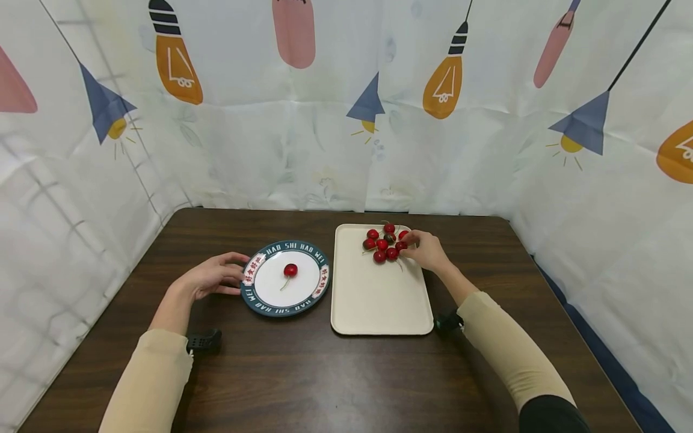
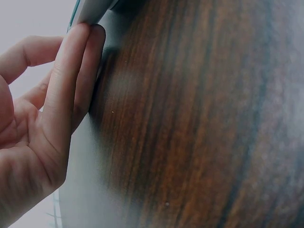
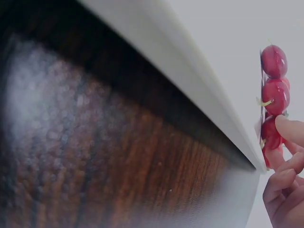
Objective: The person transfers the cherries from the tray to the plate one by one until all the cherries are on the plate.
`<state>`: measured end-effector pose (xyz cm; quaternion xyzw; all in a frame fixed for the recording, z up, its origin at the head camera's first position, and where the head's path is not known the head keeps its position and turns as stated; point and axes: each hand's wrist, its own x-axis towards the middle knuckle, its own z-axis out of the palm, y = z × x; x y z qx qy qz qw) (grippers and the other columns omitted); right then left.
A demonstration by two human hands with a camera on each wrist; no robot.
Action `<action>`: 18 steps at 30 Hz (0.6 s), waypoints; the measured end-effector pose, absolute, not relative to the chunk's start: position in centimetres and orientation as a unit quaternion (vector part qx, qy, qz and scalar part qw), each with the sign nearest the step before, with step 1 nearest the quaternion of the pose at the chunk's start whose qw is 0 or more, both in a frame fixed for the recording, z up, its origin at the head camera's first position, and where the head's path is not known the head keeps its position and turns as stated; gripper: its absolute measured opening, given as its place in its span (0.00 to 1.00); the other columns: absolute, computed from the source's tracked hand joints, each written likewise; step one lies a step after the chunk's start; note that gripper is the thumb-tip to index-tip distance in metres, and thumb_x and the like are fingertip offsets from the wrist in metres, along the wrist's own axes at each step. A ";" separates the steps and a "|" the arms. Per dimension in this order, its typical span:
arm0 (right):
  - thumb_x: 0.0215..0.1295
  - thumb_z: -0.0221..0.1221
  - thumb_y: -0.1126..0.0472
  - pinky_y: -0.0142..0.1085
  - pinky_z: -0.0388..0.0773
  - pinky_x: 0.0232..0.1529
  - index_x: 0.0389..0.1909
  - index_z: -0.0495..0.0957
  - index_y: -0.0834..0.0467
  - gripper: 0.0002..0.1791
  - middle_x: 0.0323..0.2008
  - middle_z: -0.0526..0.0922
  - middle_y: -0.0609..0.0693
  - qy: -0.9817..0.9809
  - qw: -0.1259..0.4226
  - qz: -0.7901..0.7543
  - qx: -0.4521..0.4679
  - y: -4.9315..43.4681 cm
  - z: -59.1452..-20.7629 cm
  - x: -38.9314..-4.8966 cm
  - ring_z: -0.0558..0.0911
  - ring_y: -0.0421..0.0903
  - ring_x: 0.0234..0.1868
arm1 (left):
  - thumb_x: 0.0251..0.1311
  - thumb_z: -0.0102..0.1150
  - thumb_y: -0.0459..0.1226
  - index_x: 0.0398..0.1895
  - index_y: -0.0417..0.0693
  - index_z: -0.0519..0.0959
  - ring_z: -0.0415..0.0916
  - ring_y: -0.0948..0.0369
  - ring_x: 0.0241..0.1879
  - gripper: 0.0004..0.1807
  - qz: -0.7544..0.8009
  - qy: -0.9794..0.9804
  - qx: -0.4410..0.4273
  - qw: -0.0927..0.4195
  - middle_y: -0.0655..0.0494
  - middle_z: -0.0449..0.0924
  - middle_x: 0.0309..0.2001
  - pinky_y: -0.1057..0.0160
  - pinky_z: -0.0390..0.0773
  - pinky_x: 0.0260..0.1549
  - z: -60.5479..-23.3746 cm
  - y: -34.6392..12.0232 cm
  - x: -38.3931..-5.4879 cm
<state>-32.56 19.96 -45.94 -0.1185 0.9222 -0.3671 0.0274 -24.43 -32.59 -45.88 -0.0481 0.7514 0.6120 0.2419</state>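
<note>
A white plate with a blue lettered rim (image 1: 284, 311) lies left of centre, a single red cherry (image 1: 290, 270) with its stem on it. My left hand (image 1: 213, 276) is at the plate's left edge, fairly straight fingers touching the rim; the left wrist view shows these fingertips (image 2: 78, 35) against its side. On the cream tray (image 1: 379, 300), several cherries (image 1: 381, 244) cluster near the far end. My right hand (image 1: 428, 249) reaches over the tray's right edge and pinches a cherry (image 3: 270, 132) between thumb and finger. Part of that cherry is hidden by the fingers.
Both dishes lie on a dark wooden table (image 1: 303, 379), the tray just right of the plate. A white curtain (image 1: 260, 150) printed with lamps hangs behind the table and along its sides. Dark bands (image 1: 204, 341) sit at both wrists.
</note>
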 end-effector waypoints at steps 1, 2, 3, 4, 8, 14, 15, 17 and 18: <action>0.68 0.67 0.60 0.53 0.79 0.51 0.54 0.80 0.63 0.17 0.52 0.82 0.61 0.922 0.028 -0.367 -0.119 20.0 -46.0 -32.6 0.79 0.60 0.54 | 0.72 0.58 0.32 0.78 0.39 0.53 0.80 0.52 0.44 0.36 0.611 0.752 -0.048 0.241 0.39 0.74 0.52 0.50 0.85 0.48 -45.8 -32.6 -24.4; 0.68 0.67 0.60 0.52 0.79 0.51 0.54 0.79 0.62 0.17 0.52 0.82 0.61 0.923 0.028 -0.366 -0.119 20.0 -46.0 -32.6 0.79 0.60 0.54 | 0.72 0.58 0.32 0.78 0.39 0.53 0.80 0.52 0.44 0.36 0.611 0.752 -0.047 0.242 0.39 0.74 0.52 0.50 0.85 0.48 -45.8 -32.6 -24.4; 0.68 0.67 0.60 0.52 0.79 0.50 0.54 0.79 0.62 0.17 0.52 0.82 0.61 0.923 0.028 -0.365 -0.119 20.0 -46.0 -32.6 0.79 0.60 0.53 | 0.72 0.58 0.32 0.78 0.39 0.53 0.81 0.53 0.44 0.36 0.611 0.752 -0.048 0.241 0.39 0.74 0.52 0.50 0.85 0.48 -45.8 -32.6 -24.4; 0.68 0.67 0.60 0.52 0.79 0.50 0.53 0.79 0.62 0.16 0.52 0.82 0.61 0.923 0.028 -0.365 -0.118 20.0 -46.0 -32.6 0.79 0.59 0.53 | 0.72 0.58 0.32 0.78 0.39 0.53 0.81 0.53 0.44 0.36 0.612 0.752 -0.048 0.241 0.39 0.75 0.52 0.50 0.85 0.48 -45.8 -32.5 -24.4; 0.68 0.67 0.60 0.50 0.80 0.48 0.53 0.80 0.62 0.16 0.51 0.83 0.60 0.923 0.030 -0.366 -0.113 20.2 -45.8 -32.5 0.79 0.58 0.51 | 0.72 0.59 0.32 0.78 0.39 0.53 0.81 0.53 0.44 0.37 0.614 0.749 -0.046 0.243 0.40 0.75 0.52 0.50 0.85 0.48 -45.9 -32.5 -24.5; 0.68 0.67 0.59 0.49 0.80 0.47 0.53 0.79 0.61 0.17 0.52 0.83 0.60 0.924 0.026 -0.365 -0.112 20.3 -45.1 -32.4 0.78 0.57 0.50 | 0.72 0.59 0.32 0.78 0.39 0.53 0.80 0.53 0.44 0.37 0.614 0.750 -0.050 0.243 0.39 0.73 0.52 0.50 0.85 0.48 -46.0 -32.5 -24.5; 0.68 0.67 0.59 0.50 0.80 0.47 0.53 0.79 0.61 0.17 0.52 0.83 0.60 0.924 0.025 -0.365 -0.113 20.3 -44.9 -32.3 0.78 0.57 0.51 | 0.72 0.59 0.32 0.78 0.39 0.53 0.80 0.53 0.44 0.37 0.613 0.750 -0.050 0.243 0.39 0.73 0.53 0.50 0.85 0.48 -46.0 -32.5 -24.5; 0.69 0.67 0.58 0.50 0.80 0.47 0.53 0.79 0.62 0.17 0.52 0.82 0.60 0.924 0.022 -0.363 -0.114 20.2 -44.5 -32.3 0.78 0.58 0.51 | 0.72 0.59 0.32 0.78 0.39 0.53 0.80 0.53 0.44 0.37 0.613 0.750 -0.049 0.243 0.39 0.72 0.53 0.50 0.85 0.48 -46.0 -32.5 -24.5; 0.69 0.67 0.58 0.51 0.80 0.47 0.53 0.79 0.62 0.17 0.52 0.82 0.60 0.925 0.020 -0.362 -0.115 20.2 -44.4 -32.3 0.78 0.58 0.52 | 0.72 0.59 0.32 0.78 0.39 0.53 0.80 0.53 0.45 0.36 0.613 0.750 -0.048 0.243 0.39 0.72 0.53 0.50 0.85 0.48 -45.9 -32.5 -24.5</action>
